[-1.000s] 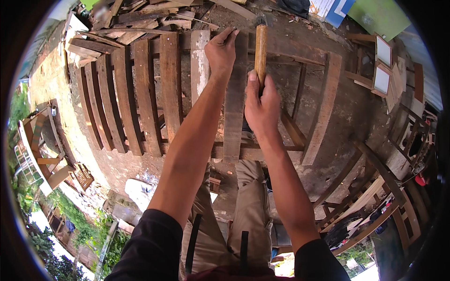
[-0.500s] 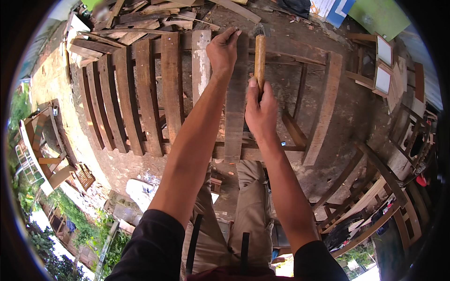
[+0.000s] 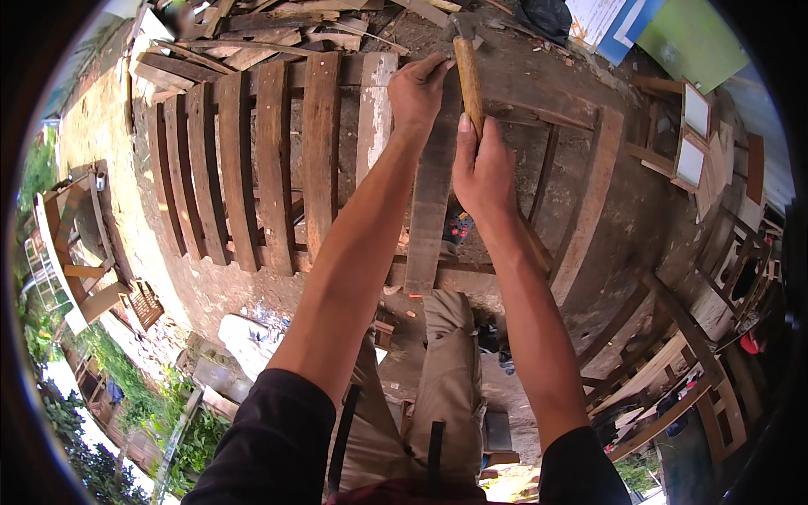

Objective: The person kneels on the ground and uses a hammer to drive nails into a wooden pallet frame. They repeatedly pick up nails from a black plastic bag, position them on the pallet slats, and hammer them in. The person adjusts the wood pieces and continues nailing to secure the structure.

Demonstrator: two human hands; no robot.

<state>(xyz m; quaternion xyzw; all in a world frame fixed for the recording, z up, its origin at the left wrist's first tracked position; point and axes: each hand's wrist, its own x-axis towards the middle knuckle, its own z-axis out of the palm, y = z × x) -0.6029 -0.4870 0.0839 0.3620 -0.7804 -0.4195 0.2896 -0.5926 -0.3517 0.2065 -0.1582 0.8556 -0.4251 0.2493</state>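
Observation:
My right hand (image 3: pixel 486 164) is wrapped round the wooden handle of a hammer (image 3: pixel 470 80), its dark metal head pointing away from me. The hammer is raised over the far end of a dark wooden slat (image 3: pixel 433 198) that lies across a slatted wooden frame (image 3: pixel 581 219). Beside it on the left, my left hand (image 3: pixel 417 94) has thumb and fingers pinched together at the slat's far end. Whatever is between those fingertips is too small to make out. A slat with peeling white paint (image 3: pixel 377 114) lies left of my left hand, partly covered by my forearm.
Several brown slats (image 3: pixel 273 168) span the frame's left part. Scrap boards (image 3: pixel 252 38) are heaped beyond it. Wooden furniture frames (image 3: pixel 673 337) stand at the right, and a black bag (image 3: pixel 543 21) lies at the far side. My knees (image 3: pixel 450 337) are against the near edge.
The hammer has risen and moved farther from the slat, its head now fully in sight. My left hand stays pinched at the slat's far end. The whole view has shifted slightly.

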